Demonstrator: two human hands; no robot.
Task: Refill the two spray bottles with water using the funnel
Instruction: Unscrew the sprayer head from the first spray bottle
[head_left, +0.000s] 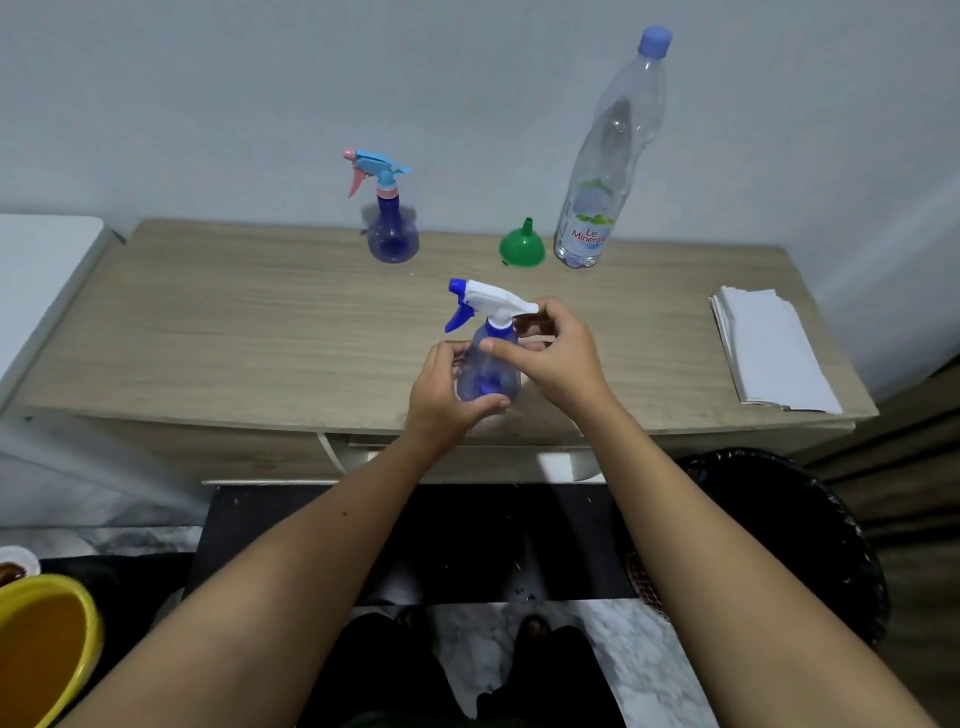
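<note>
- Near bottle (488, 371): blue, clear, white-and-blue trigger head; stands upright at the front of the bench (208, 332), nozzle pointing left. Appears nearly dry.
- Left hand (441, 395): fingers and thumb curled round the near bottle's belly, steadying it from the left.
- Right hand (550, 358): thumb and fingertips pinch at the neck collar just under the white head, coming in from the right. Judged step: unscrewing the head.
- Key relation: the bottle's long axis is vertical, between both hands; the right hand is the nearer to the collar, so the twist falls to it while the left holds the body against turning.
- Far bottle (392, 234): blue body, pink-and-cyan head on; upright at the back of the bench, well apart from both hands, left of centre.
- Funnel (522, 247): green, mouth down, spout up; at the back, just beside the water bottle, up and right of the right hand.
- Water bottle (602, 171): tall, clear, capped, upright at back right; water level cannot be told.
- Paper (769, 353): white folded stack at the right end of the bench.
- Progress, judged: early; neither spray bottle open yet.
</note>
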